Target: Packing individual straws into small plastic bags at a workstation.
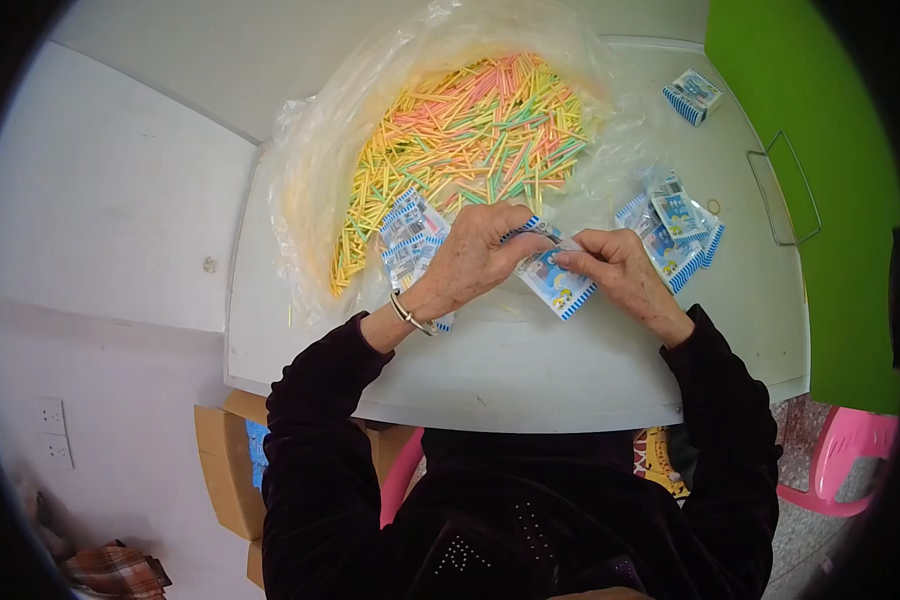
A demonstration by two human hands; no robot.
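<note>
Over the middle of the table, my left hand (480, 255) and my right hand (618, 268) both pinch the upper end of a small blue-and-white packet (558, 285). Its striped lower edge hangs toward me. What lies between my fingertips is partly hidden. Several similar flat packets (410, 232) lie beside my left wrist, partly covered by it. Just beyond them, a large clear plastic bag (315, 190) spreads around a heap of thin pink, yellow and green sticks (480, 125). To the right of my right hand is a loose pile of blue-striped packets (678, 232).
A small stack of packets (692, 95) sits at the table's far right. A green panel (800, 90) with a wire handle (795, 190) borders the right side. Below the table's near edge stand a cardboard box (225, 465) at left and a pink chair (850, 455) at right.
</note>
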